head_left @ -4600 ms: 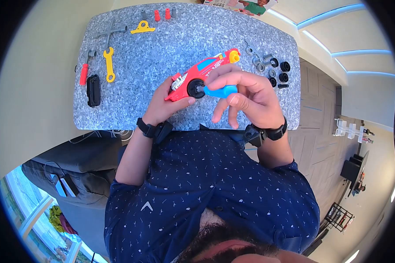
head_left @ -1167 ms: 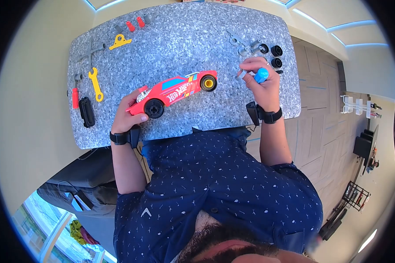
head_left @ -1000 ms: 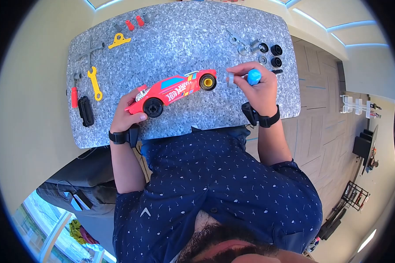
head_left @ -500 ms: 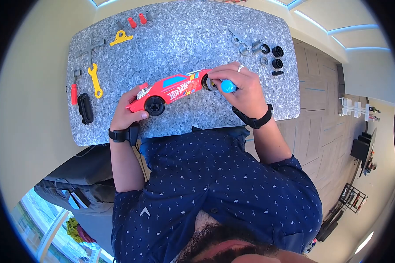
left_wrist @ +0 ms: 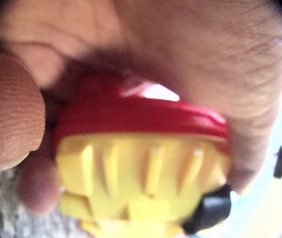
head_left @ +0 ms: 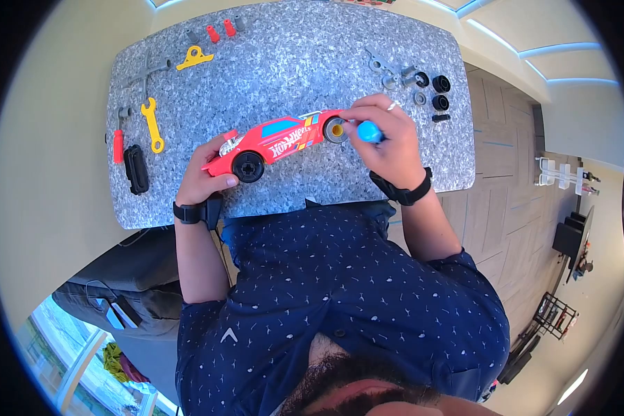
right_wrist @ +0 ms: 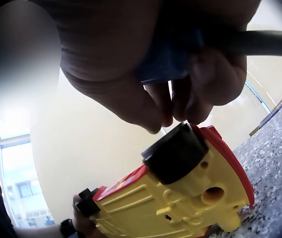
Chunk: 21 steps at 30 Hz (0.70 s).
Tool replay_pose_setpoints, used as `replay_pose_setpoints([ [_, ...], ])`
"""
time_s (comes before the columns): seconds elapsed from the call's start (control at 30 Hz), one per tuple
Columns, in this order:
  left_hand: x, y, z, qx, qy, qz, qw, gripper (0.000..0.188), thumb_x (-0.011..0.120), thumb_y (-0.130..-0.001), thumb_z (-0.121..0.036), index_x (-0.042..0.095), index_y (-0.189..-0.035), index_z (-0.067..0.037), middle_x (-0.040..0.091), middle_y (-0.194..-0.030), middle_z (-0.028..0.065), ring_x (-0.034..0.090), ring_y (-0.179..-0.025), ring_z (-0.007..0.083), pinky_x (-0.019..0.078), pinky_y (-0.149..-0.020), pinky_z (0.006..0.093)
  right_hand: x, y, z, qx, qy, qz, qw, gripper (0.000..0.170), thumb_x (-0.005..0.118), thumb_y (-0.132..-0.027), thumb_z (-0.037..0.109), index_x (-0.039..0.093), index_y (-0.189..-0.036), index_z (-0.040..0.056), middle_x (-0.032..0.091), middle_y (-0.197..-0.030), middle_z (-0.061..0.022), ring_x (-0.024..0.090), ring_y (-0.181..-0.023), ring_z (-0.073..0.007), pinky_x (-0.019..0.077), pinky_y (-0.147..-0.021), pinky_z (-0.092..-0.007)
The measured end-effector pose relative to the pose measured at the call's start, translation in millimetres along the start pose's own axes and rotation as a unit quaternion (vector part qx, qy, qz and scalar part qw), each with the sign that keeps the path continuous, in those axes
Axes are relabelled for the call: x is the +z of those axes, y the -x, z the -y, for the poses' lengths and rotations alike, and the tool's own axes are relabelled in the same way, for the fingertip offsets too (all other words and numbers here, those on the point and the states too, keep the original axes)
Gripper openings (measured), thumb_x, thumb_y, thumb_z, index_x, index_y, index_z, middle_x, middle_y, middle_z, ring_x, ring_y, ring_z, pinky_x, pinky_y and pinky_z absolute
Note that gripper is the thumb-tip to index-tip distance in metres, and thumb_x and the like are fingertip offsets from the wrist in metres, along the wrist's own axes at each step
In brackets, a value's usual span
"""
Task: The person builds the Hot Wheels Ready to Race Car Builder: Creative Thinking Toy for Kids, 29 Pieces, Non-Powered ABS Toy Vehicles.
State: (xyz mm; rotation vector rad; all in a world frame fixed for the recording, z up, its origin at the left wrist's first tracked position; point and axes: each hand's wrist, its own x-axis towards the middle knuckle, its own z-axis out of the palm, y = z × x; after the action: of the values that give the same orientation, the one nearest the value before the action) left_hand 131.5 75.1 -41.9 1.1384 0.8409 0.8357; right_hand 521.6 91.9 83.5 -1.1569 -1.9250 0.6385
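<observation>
A red toy car [head_left: 281, 140] with a yellow underside [right_wrist: 146, 210] is tilted on its side above the table, black wheels facing the person. My left hand [head_left: 204, 179] grips its end with the silver engine; the left wrist view shows red body [left_wrist: 146, 116] between thumb and fingers. At the other end a grey ring sits on the wheel [head_left: 335, 130], around a yellow hub. My right hand [head_left: 390, 142] has its fingertips at that wheel and holds a blue-handled tool [head_left: 369, 132] in its curled fingers.
On the speckled table [head_left: 284, 62], loose black wheels [head_left: 441, 84] and grey parts [head_left: 388, 82] lie at the right. A yellow wrench [head_left: 152, 125], black part [head_left: 136, 170], yellow bracket [head_left: 195, 58], grey cross-shaped tool [head_left: 145, 73] and red pieces [head_left: 211, 33] lie at the left.
My right hand has brought a grey ring from the right side to the car's far wheel, where it now sits. My left hand still grips the car.
</observation>
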Motion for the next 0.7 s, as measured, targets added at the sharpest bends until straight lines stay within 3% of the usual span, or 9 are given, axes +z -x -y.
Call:
replay_pose_setpoints([
  [0.2,0.3,1.0,1.5,-0.004,0.006,-0.005,1.000,0.102,0.101,-0.074,-0.030,0.057,-0.158,0.006,0.071,-0.142,0.0115,0.066,-0.130,0.0195,0.0485,-0.116,0.0379,-23.7,6.6,3.6,0.047,-0.233,-0.099,0.966,0.006,0.074,-0.098,-0.001,0.078,-0.103,0.0007,0.077,-0.105,-0.0134,0.073,-0.099,-0.0247,0.0561,-0.088,-0.0365],
  [0.23,-0.2,1.1,2.4,-0.004,0.009,-0.008,1.000,0.102,0.101,-0.074,-0.030,0.057,-0.158,0.006,0.071,-0.142,0.0114,0.066,-0.130,0.0194,0.0485,-0.116,0.0378,-30.0,6.8,3.4,0.065,-0.178,-0.075,0.979,0.010,0.079,-0.097,0.001,0.080,-0.107,0.0022,0.075,-0.108,-0.0121,0.072,-0.101,-0.0255,0.0566,-0.089,-0.0372],
  [0.33,-4.2,-0.3,2.9,-0.002,-0.018,0.002,1.000,0.103,0.102,-0.073,-0.031,0.057,-0.158,0.005,0.071,-0.141,0.0114,0.067,-0.129,0.0194,0.0487,-0.115,0.0372,-25.1,-3.5,9.5,-0.026,0.026,-0.018,0.999,0.019,0.084,-0.095,0.003,0.082,-0.114,0.0057,0.073,-0.112,-0.0105,0.072,-0.102,-0.0270,0.0574,-0.091,-0.0379],
  [0.37,-3.0,-0.8,1.9,-0.002,-0.017,0.000,1.000,0.103,0.102,-0.073,-0.031,0.057,-0.158,0.005,0.072,-0.140,0.0114,0.067,-0.129,0.0194,0.0488,-0.115,0.0370,-18.5,-1.7,2.5,-0.027,0.022,0.013,0.999,0.028,0.090,-0.090,0.006,0.084,-0.118,0.0096,0.071,-0.116,-0.0094,0.072,-0.102,-0.0260,0.0581,-0.089,-0.0371],
  [0.5,1.0,0.5,-1.0,-0.011,-0.003,-0.008,1.000,0.103,0.101,-0.073,-0.031,0.057,-0.158,0.006,0.072,-0.140,0.0110,0.067,-0.129,0.0191,0.0491,-0.114,0.0364,15.8,11.9,-37.6,-0.018,-0.043,0.023,0.999,0.033,0.095,-0.086,0.010,0.085,-0.117,0.0092,0.071,-0.123,-0.0094,0.073,-0.102,-0.0224,0.0598,-0.086,-0.0349],
  [0.7,1.0,0.0,1.0,-0.001,0.002,-0.008,1.000,0.101,0.100,-0.074,-0.026,0.056,-0.159,0.007,0.072,-0.139,0.0111,0.067,-0.128,0.0183,0.0497,-0.113,0.0360,16.7,10.4,-38.7,-0.034,-0.098,0.030,0.994,0.042,0.097,-0.085,0.013,0.084,-0.125,0.0109,0.073,-0.127,-0.0098,0.073,-0.110,-0.0238,0.0592,-0.093,-0.0363],
])
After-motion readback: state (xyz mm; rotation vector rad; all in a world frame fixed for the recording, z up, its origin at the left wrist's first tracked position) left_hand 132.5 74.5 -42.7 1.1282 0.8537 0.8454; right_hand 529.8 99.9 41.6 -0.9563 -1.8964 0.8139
